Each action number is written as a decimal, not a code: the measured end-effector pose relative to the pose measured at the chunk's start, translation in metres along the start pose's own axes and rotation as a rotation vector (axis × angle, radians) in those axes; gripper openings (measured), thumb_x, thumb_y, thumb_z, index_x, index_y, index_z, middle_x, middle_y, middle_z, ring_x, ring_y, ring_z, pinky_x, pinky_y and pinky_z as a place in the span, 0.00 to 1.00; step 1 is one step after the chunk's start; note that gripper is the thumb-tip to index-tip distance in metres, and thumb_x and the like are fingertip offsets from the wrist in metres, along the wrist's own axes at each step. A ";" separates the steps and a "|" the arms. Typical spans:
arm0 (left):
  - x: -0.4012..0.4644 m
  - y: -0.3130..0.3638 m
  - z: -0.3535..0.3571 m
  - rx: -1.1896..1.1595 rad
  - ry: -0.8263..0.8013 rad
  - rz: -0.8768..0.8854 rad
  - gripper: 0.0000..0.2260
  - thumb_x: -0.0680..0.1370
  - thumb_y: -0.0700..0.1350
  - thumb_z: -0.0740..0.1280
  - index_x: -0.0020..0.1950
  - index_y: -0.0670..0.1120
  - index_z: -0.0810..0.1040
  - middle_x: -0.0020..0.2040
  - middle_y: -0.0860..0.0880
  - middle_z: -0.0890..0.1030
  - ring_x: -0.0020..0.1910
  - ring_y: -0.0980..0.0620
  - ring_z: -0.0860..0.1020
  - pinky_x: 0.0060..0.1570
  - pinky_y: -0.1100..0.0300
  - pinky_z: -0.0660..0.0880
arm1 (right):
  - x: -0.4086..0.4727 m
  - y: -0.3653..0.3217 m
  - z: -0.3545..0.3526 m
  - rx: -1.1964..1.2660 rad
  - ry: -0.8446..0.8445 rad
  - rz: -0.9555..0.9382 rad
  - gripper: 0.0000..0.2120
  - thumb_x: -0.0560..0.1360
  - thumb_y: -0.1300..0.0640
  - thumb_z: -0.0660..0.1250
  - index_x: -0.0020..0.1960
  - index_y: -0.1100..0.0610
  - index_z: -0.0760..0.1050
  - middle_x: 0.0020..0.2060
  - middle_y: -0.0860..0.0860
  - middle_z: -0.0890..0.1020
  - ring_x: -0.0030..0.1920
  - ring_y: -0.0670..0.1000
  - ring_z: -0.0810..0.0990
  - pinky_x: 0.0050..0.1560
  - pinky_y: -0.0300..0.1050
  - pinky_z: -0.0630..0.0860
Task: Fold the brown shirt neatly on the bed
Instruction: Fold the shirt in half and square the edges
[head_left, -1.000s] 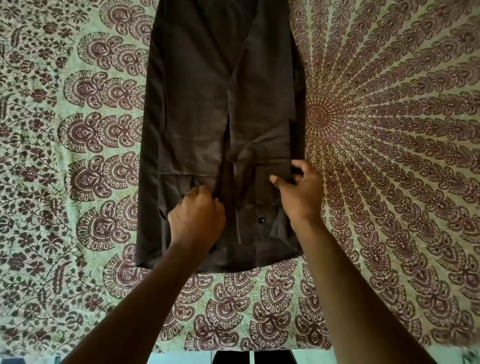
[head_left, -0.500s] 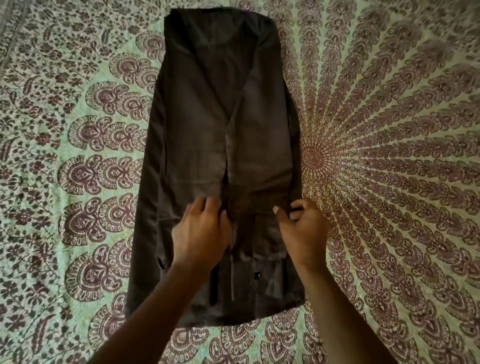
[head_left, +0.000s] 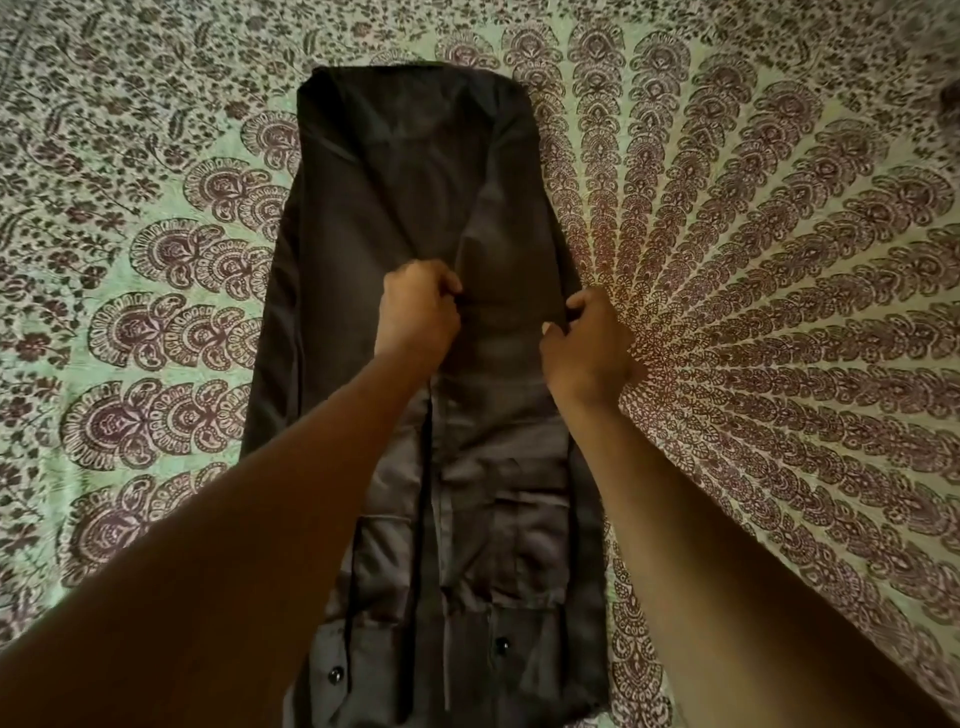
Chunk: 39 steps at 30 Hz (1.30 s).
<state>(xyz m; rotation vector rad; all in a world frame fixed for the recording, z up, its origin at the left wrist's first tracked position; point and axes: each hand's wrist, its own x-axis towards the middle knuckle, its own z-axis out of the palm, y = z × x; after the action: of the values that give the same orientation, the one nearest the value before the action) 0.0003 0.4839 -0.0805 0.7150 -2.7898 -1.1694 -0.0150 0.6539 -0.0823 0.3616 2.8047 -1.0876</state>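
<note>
The brown shirt (head_left: 415, 218) lies flat on the bed (head_left: 779, 312), laid lengthwise as a long narrow strip with both sides folded inward. Its far end sits toward the far edge of the bed; its near end runs out of view at the near edge. The bed carries a pale green cover printed with a dark mandala pattern, whose centre lies just beside the right edge of the shirt.

Left hand (head_left: 418, 309): fingers curled closed, resting on the shirt about midway along its length, at the central line where the folded sides meet. It appears to pinch fabric there; the grip itself is hidden under the knuckles.

Right hand (head_left: 589, 345): fingers curled, thumb extended inward, closed on the right edge of the shirt at about the same level.

Two dark buttons (head_left: 502, 644) show on the cuffs at the near end.
</note>
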 end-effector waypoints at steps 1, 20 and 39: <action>0.004 0.001 0.000 -0.016 0.016 0.000 0.11 0.80 0.35 0.64 0.52 0.48 0.81 0.53 0.44 0.82 0.49 0.47 0.83 0.53 0.52 0.83 | 0.002 0.000 0.000 0.002 0.012 0.006 0.11 0.78 0.58 0.71 0.56 0.49 0.73 0.39 0.42 0.75 0.50 0.49 0.72 0.61 0.58 0.67; -0.151 -0.073 0.004 0.553 -0.335 0.561 0.40 0.69 0.68 0.67 0.76 0.50 0.70 0.79 0.46 0.65 0.77 0.44 0.64 0.76 0.41 0.56 | -0.139 0.124 -0.015 -0.503 -0.087 -0.786 0.12 0.77 0.56 0.69 0.60 0.56 0.81 0.62 0.54 0.80 0.60 0.59 0.78 0.54 0.58 0.72; -0.207 -0.082 -0.030 0.486 -0.374 0.439 0.34 0.80 0.64 0.63 0.82 0.56 0.57 0.83 0.48 0.53 0.80 0.39 0.56 0.73 0.37 0.62 | -0.173 0.148 -0.064 -0.573 -0.414 -0.817 0.25 0.82 0.44 0.62 0.77 0.48 0.67 0.81 0.54 0.62 0.78 0.61 0.64 0.68 0.63 0.68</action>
<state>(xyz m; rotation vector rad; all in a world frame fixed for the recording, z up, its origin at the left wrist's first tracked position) 0.2236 0.5022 -0.0855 -0.1478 -3.3306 -0.5984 0.1893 0.7720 -0.0987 -1.0010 2.7003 -0.2932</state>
